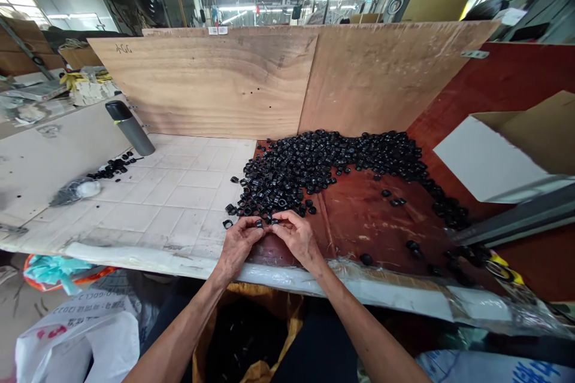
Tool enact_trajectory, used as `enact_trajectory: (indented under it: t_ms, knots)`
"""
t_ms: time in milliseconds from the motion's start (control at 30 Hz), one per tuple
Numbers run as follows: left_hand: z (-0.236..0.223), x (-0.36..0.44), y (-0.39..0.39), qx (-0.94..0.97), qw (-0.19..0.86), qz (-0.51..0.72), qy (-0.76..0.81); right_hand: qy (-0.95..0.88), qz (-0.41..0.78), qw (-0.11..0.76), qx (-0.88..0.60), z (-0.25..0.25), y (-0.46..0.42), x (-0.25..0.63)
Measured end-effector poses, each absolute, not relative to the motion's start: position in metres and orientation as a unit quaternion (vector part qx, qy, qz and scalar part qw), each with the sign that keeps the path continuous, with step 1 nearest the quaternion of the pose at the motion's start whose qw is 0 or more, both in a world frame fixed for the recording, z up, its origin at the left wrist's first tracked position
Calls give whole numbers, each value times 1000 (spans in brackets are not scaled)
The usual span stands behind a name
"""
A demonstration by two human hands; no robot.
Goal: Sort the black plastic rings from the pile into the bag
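From your head, the camera looked forward and down, with your bare left hand and bare right hand near, facing a wide, upright, light-brown plywood panel.

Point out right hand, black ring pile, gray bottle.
Right hand (297,238): head view, back of hand.
Black ring pile (290,169): head view, heap's left part.
Gray bottle (136,134): head view, body below cap.

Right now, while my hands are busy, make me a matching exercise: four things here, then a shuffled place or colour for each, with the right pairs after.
1. Heap of black pieces
2. Bottle
3. Open box
4. Orange-rimmed basket

A. Below the table edge
B. Before the plywood
C. White outside, brown inside
D. Grey, black cap

Pairs: 1-B, 2-D, 3-C, 4-A
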State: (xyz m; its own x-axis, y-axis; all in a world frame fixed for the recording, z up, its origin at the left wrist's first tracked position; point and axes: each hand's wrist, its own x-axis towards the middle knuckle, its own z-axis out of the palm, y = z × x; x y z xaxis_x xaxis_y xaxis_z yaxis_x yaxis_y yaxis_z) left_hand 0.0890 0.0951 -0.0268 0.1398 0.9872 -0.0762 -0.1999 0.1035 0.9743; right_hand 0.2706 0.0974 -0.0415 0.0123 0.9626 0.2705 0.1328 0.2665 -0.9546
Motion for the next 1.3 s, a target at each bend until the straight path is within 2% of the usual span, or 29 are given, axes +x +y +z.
enact_trajectory:
  t_ms: [100, 367, 800, 1067, 1300]
  knots:
    - [-24, 90, 94, 443, 606, 506, 425, -568, 407, 550, -457, -37, 96, 270]
    - [-29, 94, 92, 466, 597, 497, 425, -663, 292, 517, -457, -35, 94, 270]
    - [-34, 95, 88, 556, 511, 496, 429, -698, 229, 466, -494, -29, 89, 266]
    - [-37, 94, 89, 582, 476, 489, 442, -670, 303, 460, -498, -31, 91, 267]
    - [-31, 95, 90, 518, 537, 501, 439, -674, 345, 488, -434, -32, 93, 271]
